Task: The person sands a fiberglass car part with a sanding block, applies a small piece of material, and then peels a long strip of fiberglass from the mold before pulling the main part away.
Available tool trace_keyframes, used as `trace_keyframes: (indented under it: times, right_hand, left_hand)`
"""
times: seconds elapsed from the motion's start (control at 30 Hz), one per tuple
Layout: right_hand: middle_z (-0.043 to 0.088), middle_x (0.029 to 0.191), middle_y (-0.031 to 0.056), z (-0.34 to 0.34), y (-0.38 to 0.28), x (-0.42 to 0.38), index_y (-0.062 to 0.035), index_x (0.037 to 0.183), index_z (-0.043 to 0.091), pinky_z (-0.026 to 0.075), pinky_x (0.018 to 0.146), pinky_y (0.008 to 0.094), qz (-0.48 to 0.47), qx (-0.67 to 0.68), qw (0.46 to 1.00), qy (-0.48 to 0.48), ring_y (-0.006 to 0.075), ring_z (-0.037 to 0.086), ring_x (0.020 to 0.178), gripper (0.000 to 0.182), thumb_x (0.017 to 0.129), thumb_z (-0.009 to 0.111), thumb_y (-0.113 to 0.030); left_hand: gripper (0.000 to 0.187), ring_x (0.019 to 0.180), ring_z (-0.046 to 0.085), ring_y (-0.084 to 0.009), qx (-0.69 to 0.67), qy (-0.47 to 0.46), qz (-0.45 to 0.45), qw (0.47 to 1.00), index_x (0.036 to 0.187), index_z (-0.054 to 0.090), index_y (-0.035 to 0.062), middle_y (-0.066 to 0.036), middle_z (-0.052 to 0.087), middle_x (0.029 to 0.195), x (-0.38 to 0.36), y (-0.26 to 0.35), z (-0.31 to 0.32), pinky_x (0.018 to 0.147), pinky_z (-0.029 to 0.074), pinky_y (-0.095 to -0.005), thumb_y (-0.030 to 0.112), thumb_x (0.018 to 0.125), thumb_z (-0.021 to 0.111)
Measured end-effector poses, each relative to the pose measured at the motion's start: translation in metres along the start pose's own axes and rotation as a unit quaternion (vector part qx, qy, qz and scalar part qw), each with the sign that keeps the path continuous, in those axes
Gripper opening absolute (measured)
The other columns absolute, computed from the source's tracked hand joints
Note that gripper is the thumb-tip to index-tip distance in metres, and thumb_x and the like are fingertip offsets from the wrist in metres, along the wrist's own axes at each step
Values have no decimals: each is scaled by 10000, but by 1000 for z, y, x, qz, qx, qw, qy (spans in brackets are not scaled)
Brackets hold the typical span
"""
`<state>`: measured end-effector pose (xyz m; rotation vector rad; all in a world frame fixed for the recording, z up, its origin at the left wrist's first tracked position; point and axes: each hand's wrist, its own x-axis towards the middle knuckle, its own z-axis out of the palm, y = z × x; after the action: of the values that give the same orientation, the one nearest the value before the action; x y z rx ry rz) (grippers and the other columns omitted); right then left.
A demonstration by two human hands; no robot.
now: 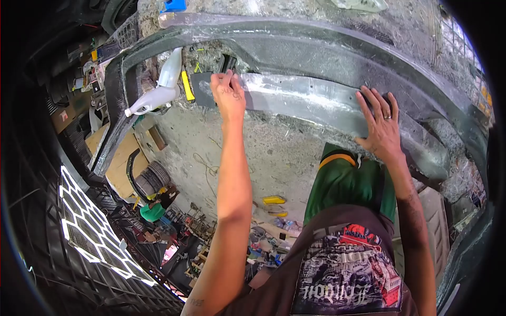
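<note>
A large grey car bumper with a scuffed finish curves across the upper view. Along its lower side runs a silvery panel with whitish, dusty patches. My left hand is closed with bent fingers at the panel's left end, beside a dark grey flat patch. What its fingers hold is hidden. Just beyond them is a black piece. My right hand lies with fingers spread on the panel's right part, a ring on one finger.
Left of the panel are a white spray bottle and a yellow-handled tool. Something blue lies at the top. Yellow pieces and scattered tools lie on the floor. A hexagon-pattern light shows lower left.
</note>
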<state>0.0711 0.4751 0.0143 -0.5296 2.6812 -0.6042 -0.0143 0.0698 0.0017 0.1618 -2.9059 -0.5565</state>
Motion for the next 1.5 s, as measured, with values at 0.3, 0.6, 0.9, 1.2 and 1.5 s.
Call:
trace_keyframes:
  times: [0.3, 0.6, 0.9, 1.2, 1.5]
  right_hand:
    - [325, 1694, 19, -4, -2, -3, -188, 1669, 290, 139, 1328, 541, 10, -17, 1000, -11, 243, 324, 1554, 1301, 571, 970, -341]
    - [326, 1691, 18, -1, 2, 2, -188, 1667, 292, 143, 1330, 538, -1, -20, 1000, 8, 233, 312, 1560, 1316, 553, 971, -364]
    - [325, 1687, 24, 3, 2, -5, -173, 1663, 298, 146, 1327, 534, -12, -3, 1000, 1, 236, 312, 1555, 1278, 593, 975, -345]
    - [318, 1687, 33, -5, 3, 1, -162, 1667, 292, 133, 1328, 538, -11, -11, 1000, -6, 238, 302, 1561, 1293, 588, 979, -345]
    - [327, 1694, 36, -1, -1, 2, -173, 1672, 286, 122, 1337, 539, 0, -40, 999, 1, 254, 307, 1565, 1340, 531, 968, -345]
  left_hand:
    - [216, 891, 615, -376, 70, 25, 39, 996, 1132, 762, -57, -194, 600, 960, 7, -26, 4, 773, 507, -451, 80, 981, 691]
    - [128, 996, 586, -372, 13, -14, -36, 999, 1030, 742, -80, -193, 578, 1038, 6, -19, -1, 812, 507, -470, 4, 954, 682]
    - [217, 823, 634, -380, 98, -23, 77, 992, 1101, 786, -17, -187, 658, 882, 8, -54, -6, 809, 523, -472, 104, 930, 728]
    - [327, 721, 678, -242, 13, 118, -110, 987, 1089, 771, -30, -152, 707, 959, -33, -44, -41, 662, 562, -369, 238, 909, 822]
    - [355, 761, 620, -271, -1, 120, -17, 993, 1195, 788, 31, -154, 638, 973, -28, -40, -12, 709, 523, -393, 253, 919, 825]
